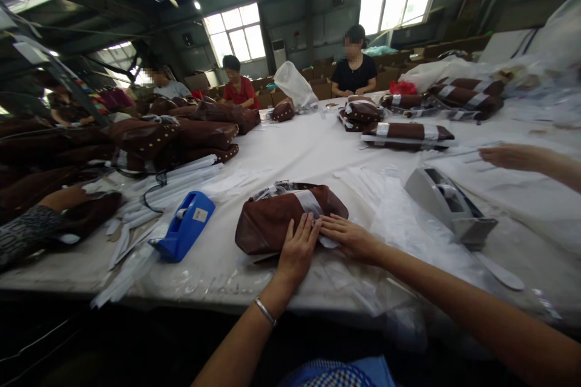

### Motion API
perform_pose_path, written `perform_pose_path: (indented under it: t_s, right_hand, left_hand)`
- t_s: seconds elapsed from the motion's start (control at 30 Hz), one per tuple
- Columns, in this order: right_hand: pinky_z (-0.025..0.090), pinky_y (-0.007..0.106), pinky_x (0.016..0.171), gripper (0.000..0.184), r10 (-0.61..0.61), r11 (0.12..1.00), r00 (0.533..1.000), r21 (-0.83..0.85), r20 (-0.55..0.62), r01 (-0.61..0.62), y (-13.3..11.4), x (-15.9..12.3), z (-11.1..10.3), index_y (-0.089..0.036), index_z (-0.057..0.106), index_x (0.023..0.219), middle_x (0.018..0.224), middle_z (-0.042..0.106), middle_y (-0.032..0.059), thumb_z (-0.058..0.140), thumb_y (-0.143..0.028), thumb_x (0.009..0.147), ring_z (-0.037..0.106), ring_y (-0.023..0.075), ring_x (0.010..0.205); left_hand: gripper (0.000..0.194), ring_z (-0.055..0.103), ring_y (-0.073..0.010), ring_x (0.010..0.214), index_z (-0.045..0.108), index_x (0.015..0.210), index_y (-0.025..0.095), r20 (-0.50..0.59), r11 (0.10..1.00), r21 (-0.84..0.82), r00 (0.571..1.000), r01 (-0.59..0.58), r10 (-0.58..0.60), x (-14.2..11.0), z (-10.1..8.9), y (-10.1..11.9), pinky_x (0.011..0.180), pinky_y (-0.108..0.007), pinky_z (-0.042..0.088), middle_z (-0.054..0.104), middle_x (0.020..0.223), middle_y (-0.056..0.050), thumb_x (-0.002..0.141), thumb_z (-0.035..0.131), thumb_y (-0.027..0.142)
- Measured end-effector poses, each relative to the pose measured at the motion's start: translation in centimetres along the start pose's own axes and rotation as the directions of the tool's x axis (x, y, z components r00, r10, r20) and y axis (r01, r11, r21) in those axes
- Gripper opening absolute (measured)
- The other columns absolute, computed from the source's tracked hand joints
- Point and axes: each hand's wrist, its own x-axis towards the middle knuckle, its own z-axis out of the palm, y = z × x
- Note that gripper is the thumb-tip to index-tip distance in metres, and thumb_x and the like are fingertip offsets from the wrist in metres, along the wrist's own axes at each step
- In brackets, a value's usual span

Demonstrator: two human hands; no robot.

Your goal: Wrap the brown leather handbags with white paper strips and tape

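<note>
A brown handbag (263, 224) lies on its side in front of me on the white-covered table. Around its middle runs a pale wrapping strip (308, 201), and clear plastic shows along its top edge. My left hand (297, 248), with a silver bangle at the wrist, rests flat on the front of the bag with fingers stretched out. Beside it, my right hand (347, 237) lies with extended fingers against the bag's lower right part, near the strip's end. The fingertips of both hands almost meet. Whatever is under the fingers is hidden.
A blue tape dispenser (188, 227) stands left, a grey one (447, 199) right. Brown bags (200, 133) are piled at left; wrapped bags (406, 135) lie at back right. White paper rolls (158, 193) lie nearby. Other people's hands (517, 157) reach in from both sides.
</note>
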Motion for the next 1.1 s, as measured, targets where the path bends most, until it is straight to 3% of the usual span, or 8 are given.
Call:
perform_pose_path:
  t_s: [0.13,0.23,0.33,0.5,0.77,0.93,1.0,1.1]
  right_hand:
    - [0.047,0.04,0.108,0.038,0.065,0.987,0.998,0.148,-0.019,-0.061,-1.8,1.2,-3.8,-0.023,0.065,0.128,0.124,0.07,0.0074,0.059,-0.021,0.09,0.064,0.022,0.118]
    - [0.053,0.035,0.099,0.029,0.154,0.986,0.978,0.093,-0.14,-0.142,-1.7,4.9,-5.1,-0.023,0.069,0.12,0.114,0.073,0.0059,0.052,-0.026,0.097,0.068,0.0203,0.107]
    - [0.046,0.042,0.107,0.036,0.136,0.987,0.983,-0.073,-0.122,-0.145,0.2,9.9,-3.7,-0.021,0.063,0.131,0.131,0.065,0.0104,0.053,-0.032,0.098,0.058,0.0257,0.124]
    - [0.045,0.043,0.106,0.049,0.183,0.977,0.972,-0.139,0.147,-0.162,3.9,15.1,-0.4,-0.019,0.054,0.141,0.139,0.059,0.0127,0.049,-0.046,0.099,0.057,0.0285,0.127]
    - [0.05,0.034,0.09,0.055,0.365,0.915,0.901,-0.27,0.237,-0.299,5.2,14.8,-0.8,-0.027,0.067,0.121,0.122,0.071,0.0059,0.03,-0.061,0.1,0.066,0.0259,0.111]
    - [0.051,0.037,0.085,0.058,0.456,0.867,0.863,-0.325,0.215,-0.377,5.7,14.6,-1.1,-0.026,0.074,0.106,0.111,0.075,0.0085,0.028,-0.062,0.1,0.07,0.0287,0.102]
    - [0.05,0.042,0.089,0.059,0.494,0.839,0.852,-0.351,0.171,-0.416,5.4,14.2,-0.9,-0.022,0.074,0.106,0.107,0.075,0.0123,0.028,-0.059,0.101,0.07,0.0305,0.102]
    - [0.037,0.049,0.11,0.05,0.488,0.83,0.868,-0.355,0.088,-0.43,4.5,12.4,-0.2,-0.019,0.062,0.13,0.128,0.067,0.0142,0.03,-0.048,0.104,0.06,0.0286,0.123]
  left_hand:
    - [0.055,0.033,-0.0283,0.146,0.034,0.151,0.01,-0.05,1.0,0.008,0.998,0.03,-0.029,-0.5,1.4,0.2,0.115,-0.054,0.036,0.036,0.157,-0.013,0.096,0.035,0.008]
    - [0.056,0.031,-0.028,0.147,0.033,0.152,0.013,-0.089,0.999,-0.008,0.995,0.036,-0.036,-0.7,1.7,0.3,0.116,-0.054,0.035,0.034,0.158,-0.01,0.096,0.037,0.01]
    - [0.056,0.029,-0.0271,0.148,0.032,0.152,0.015,-0.103,0.999,-0.018,0.993,0.049,-0.05,-0.7,1.8,0.3,0.116,-0.053,0.034,0.034,0.158,-0.007,0.097,0.036,0.012]
    - [0.057,0.03,-0.0253,0.148,0.03,0.154,0.019,-0.124,0.998,-0.004,0.99,0.062,-0.062,-0.7,2.0,0.3,0.116,-0.052,0.036,0.035,0.159,-0.006,0.097,0.035,0.012]
    - [0.064,0.03,-0.0272,0.148,0.026,0.155,0.027,-0.101,0.998,-0.026,0.993,0.063,-0.065,-0.7,2.0,0.3,0.112,-0.054,0.04,0.029,0.161,-0.004,0.095,0.04,0.011]
    - [0.061,0.029,-0.0263,0.148,0.028,0.154,0.029,-0.105,0.998,-0.032,0.992,0.062,-0.065,-0.7,1.8,0.2,0.113,-0.054,0.04,0.029,0.161,-0.001,0.096,0.039,0.012]
    - [0.059,0.029,-0.026,0.148,0.031,0.153,0.03,-0.105,0.998,-0.035,0.993,0.056,-0.059,-0.7,1.8,0.2,0.112,-0.054,0.04,0.03,0.161,0.0,0.097,0.039,0.014]
    - [0.057,0.029,-0.0262,0.148,0.034,0.152,0.031,-0.097,0.997,-0.059,0.994,0.048,-0.054,-0.7,1.8,0.2,0.113,-0.055,0.04,0.033,0.16,0.001,0.097,0.042,0.016]
